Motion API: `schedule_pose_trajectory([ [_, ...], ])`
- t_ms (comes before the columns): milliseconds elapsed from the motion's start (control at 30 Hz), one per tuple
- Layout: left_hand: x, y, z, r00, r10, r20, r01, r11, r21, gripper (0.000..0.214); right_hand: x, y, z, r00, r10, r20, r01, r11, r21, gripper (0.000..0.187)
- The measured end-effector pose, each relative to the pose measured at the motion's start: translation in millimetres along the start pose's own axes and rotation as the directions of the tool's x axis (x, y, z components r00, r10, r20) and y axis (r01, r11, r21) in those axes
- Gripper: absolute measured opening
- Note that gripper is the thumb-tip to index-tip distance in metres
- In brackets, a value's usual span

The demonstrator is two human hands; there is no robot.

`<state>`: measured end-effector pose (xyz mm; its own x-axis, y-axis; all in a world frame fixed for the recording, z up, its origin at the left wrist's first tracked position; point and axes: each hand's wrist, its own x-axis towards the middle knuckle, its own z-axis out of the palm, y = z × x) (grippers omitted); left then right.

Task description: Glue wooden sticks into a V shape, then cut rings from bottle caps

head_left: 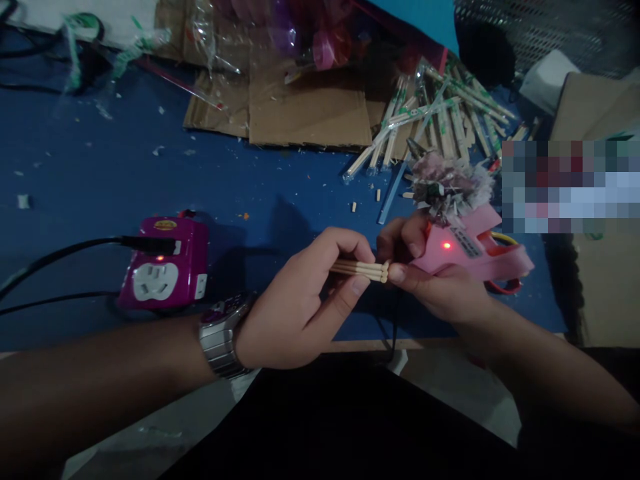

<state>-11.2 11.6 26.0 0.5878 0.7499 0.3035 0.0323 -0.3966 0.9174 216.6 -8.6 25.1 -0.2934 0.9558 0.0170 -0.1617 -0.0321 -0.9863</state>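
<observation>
My left hand [315,293], with a metal-band watch on its wrist, is closed around a small bundle of thin wooden sticks [367,269], which look like chopsticks. Their ends point right and poke out between thumb and fingers. At those ends is my right hand [425,260], its fingers curled in and its thumb tip against or just beside the sticks. Whatever lies between its fingertips is too small to make out. Just beyond the right hand lies a pink device [465,247] with a lit red light and a label, perhaps a glue gun.
A purple power socket box [167,263] with black cords stands left on the blue table [90,173]. Wrapped chopsticks [440,120] are heaped at the back right, near a fluffy grey-pink bundle [450,183]. Cardboard [310,117] lies at the back, and small wooden bits [354,207] are scattered about.
</observation>
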Motion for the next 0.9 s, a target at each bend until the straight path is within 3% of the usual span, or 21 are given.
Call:
schedule_pose_trajectory([
  [900, 0.5, 1.4, -0.5, 1.0, 0.011, -0.004, -0.011, 1.0, 0.019, 0.015, -0.4, -1.4, 1.4, 0.999, 0.018, -0.029, -0.019, 0.999, -0.03, 0.038],
])
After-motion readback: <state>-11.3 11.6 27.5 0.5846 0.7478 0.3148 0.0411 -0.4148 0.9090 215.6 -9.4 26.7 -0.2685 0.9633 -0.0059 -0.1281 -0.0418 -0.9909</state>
